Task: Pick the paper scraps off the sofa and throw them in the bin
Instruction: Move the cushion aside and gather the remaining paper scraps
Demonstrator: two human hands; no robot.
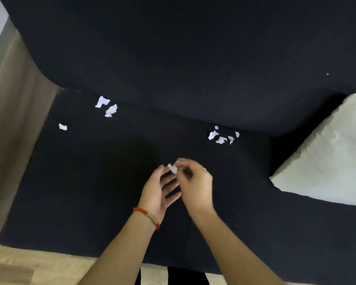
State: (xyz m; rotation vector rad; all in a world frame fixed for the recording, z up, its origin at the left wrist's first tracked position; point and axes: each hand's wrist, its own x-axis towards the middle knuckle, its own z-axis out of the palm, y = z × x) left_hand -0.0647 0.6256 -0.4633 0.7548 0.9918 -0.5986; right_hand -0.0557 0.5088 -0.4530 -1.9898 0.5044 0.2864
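Note:
White paper scraps lie on the black sofa seat (pixel 90 182). Two scraps (pixel 106 105) sit at the back left, and a lone scrap (pixel 63 126) lies further left. A cluster of several scraps (pixel 222 136) rests at the back right near the backrest. Over the middle of the seat, my right hand (pixel 195 182) pinches a small white scrap (pixel 173 168) between its fingertips. My left hand (pixel 159 190), with a red bracelet on the wrist, is held open, palm up, just under that scrap. No bin is in view.
A cream cushion (pixel 325 161) lies on the seat's right end. The black backrest (pixel 193 58) rises behind. A beige ribbed armrest (pixel 12 130) borders the left side. Light wooden floor (pixel 29 268) runs along the seat's front edge.

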